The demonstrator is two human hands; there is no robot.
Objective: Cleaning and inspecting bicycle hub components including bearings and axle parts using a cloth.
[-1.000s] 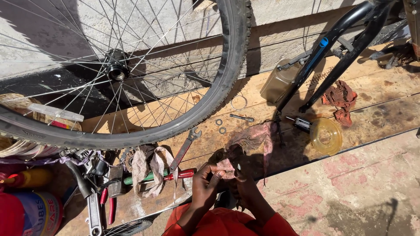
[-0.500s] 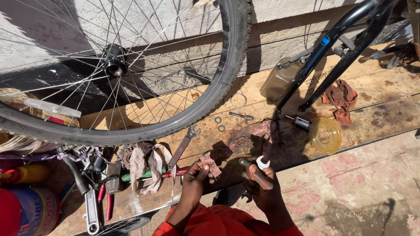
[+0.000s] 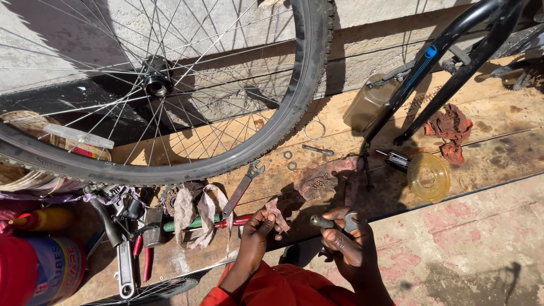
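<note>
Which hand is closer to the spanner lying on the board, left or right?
Left. The left hand, pinching a rag, sits just below the spanner. The right hand holds a small metal part, farther away.

The bench (image 3: 498,153) is rough, bare wood, stained dark in patches. Leaning over it, the wheel (image 3: 170,90) has a matt black rubber tyre and thin, bright metal spokes. Just below the tyre lies a dull steel spanner (image 3: 242,188) beside a grimy, crumpled cloth (image 3: 195,212). Well right of the wheel, a clear yellowish plastic disc (image 3: 429,177) looks glossy (sun glints on it). The right hand (image 3: 345,243) holds a small dull metal part (image 3: 322,221); the left hand (image 3: 258,229) pinches a soiled rag (image 3: 276,211).
</note>
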